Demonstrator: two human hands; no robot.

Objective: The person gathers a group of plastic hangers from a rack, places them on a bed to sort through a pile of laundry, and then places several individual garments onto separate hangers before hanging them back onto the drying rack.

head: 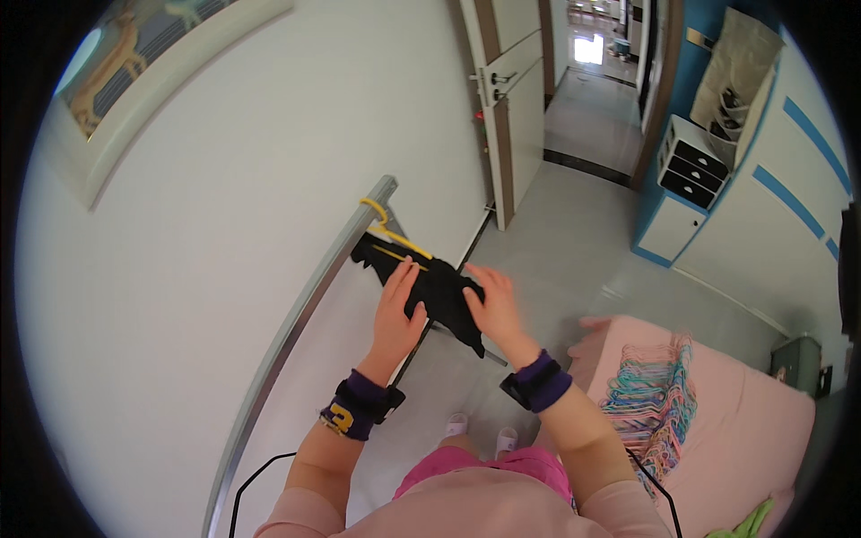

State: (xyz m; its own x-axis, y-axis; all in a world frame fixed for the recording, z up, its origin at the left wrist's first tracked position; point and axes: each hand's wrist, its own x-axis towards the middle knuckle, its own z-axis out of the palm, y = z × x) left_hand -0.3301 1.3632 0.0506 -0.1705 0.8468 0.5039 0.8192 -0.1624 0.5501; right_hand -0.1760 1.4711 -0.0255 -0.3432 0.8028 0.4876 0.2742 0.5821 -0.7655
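Observation:
A black garment (440,296) hangs on a yellow clothes hanger (407,243), whose hook loops over a grey metal rail (323,279) near its far end. My left hand (400,313) lies against the front of the cloth, fingers stretched out and thumb apart. At the garment's right end is my right hand (498,306), its thumb spread from the fingers and the black cloth showing in the gap. Neither hand is closed around the fabric. Part of the garment is hidden behind my left fingers.
To my right, a pink-covered bed or table (746,403) bears many coloured clothes hangers (649,410) laid in rows. A white door (514,121) stands open ahead. Cabinets with blue trim (672,225) line the right side. The rail runs along the white wall (235,222).

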